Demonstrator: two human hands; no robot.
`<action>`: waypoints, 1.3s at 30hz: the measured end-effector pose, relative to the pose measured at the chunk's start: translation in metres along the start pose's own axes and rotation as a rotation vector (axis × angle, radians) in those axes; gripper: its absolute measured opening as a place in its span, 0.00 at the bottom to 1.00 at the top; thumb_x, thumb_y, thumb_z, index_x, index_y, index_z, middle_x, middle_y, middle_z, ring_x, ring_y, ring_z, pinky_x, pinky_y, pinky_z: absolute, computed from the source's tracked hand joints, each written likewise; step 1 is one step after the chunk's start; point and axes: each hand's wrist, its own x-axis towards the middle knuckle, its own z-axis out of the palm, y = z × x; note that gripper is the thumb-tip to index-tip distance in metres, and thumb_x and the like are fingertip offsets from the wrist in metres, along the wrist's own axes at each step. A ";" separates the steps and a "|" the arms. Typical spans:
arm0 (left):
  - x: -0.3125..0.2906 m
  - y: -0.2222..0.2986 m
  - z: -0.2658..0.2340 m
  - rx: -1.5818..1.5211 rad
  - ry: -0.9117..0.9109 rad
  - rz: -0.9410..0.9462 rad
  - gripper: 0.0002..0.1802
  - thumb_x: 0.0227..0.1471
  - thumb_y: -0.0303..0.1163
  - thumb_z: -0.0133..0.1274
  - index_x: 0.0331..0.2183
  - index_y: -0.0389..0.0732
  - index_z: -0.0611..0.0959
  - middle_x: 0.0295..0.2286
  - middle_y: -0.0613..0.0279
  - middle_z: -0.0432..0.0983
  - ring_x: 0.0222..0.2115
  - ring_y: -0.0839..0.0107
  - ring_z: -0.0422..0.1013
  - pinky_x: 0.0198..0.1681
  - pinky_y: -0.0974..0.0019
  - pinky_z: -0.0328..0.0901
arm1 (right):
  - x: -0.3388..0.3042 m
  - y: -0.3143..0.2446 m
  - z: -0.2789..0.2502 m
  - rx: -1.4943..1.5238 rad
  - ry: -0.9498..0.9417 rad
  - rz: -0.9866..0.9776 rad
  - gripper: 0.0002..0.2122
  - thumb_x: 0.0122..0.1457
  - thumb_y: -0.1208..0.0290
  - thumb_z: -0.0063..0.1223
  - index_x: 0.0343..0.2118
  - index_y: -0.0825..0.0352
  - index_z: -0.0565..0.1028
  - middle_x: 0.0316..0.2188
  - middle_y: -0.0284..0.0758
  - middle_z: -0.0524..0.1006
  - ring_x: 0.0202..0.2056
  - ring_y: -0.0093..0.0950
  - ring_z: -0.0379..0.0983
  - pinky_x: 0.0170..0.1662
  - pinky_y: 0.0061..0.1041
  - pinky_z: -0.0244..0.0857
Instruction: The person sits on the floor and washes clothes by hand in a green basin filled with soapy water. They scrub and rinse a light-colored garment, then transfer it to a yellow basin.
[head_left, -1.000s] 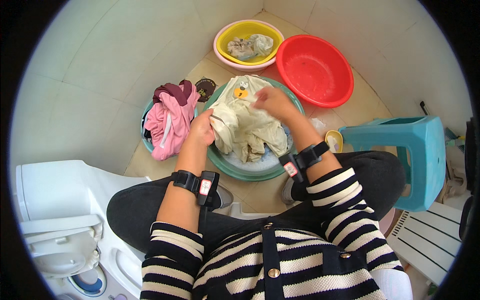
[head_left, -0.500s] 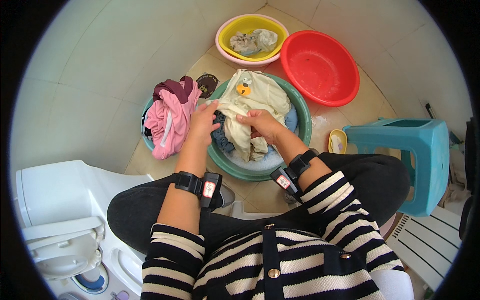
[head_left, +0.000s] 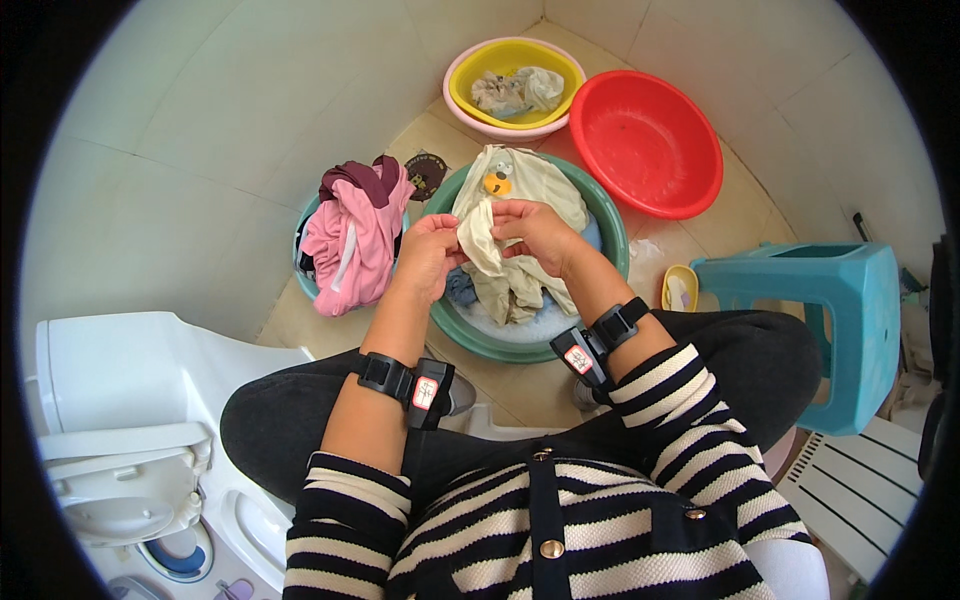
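Observation:
A cream-coloured garment (head_left: 545,190) with a cartoon bird patch lies heaped in a green basin (head_left: 500,350), partly over its far rim. Both hands pinch a lifted fold of it above the basin. My left hand (head_left: 432,255) grips the fold's left edge, its fingers closed. My right hand (head_left: 540,235) holds the other side between thumb and fingers. Sudsy water (head_left: 510,330) shows at the near side of the basin, and blue cloth (head_left: 460,287) peeks out under the garment. What lies deeper in the water is hidden.
Left of the basin, pink clothes (head_left: 345,240) overfill a small blue tub (head_left: 301,268). A yellow basin (head_left: 457,92) holding pale cloth and a red basin (head_left: 640,130) stand beyond. A teal stool (head_left: 860,310) and small yellow dish (head_left: 680,270) are right, a toilet (head_left: 110,360) left.
My hands have come closer together around a fold of the cream garment, my left moving down and right. The fold now stands raised between them. The whole view has shifted slightly.

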 end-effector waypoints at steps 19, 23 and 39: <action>0.001 -0.017 -0.005 -0.415 0.034 -0.026 0.16 0.61 0.34 0.42 0.46 0.32 0.69 0.44 0.51 0.71 0.43 0.59 0.71 0.50 0.52 0.65 | -0.006 0.004 0.002 -0.095 0.347 -0.074 0.16 0.47 0.75 0.64 0.39 0.68 0.72 0.30 0.32 0.73 0.29 0.23 0.72 0.25 0.22 0.71; 0.001 -0.014 -0.004 -0.496 0.036 -0.027 0.16 0.61 0.35 0.43 0.47 0.36 0.69 0.44 0.55 0.71 0.47 0.62 0.68 0.51 0.54 0.64 | -0.008 0.006 0.005 -0.101 0.117 -0.079 0.15 0.48 0.72 0.64 0.39 0.68 0.73 0.30 0.31 0.74 0.28 0.22 0.72 0.25 0.21 0.70; -0.023 0.001 0.017 0.404 0.017 -0.070 0.35 0.41 0.18 0.53 0.53 0.35 0.63 0.34 0.57 0.73 0.24 0.75 0.69 0.20 0.75 0.63 | -0.011 -0.018 0.006 0.283 0.317 -0.143 0.05 0.57 0.73 0.52 0.34 0.68 0.72 0.30 0.36 0.77 0.30 0.29 0.76 0.33 0.29 0.73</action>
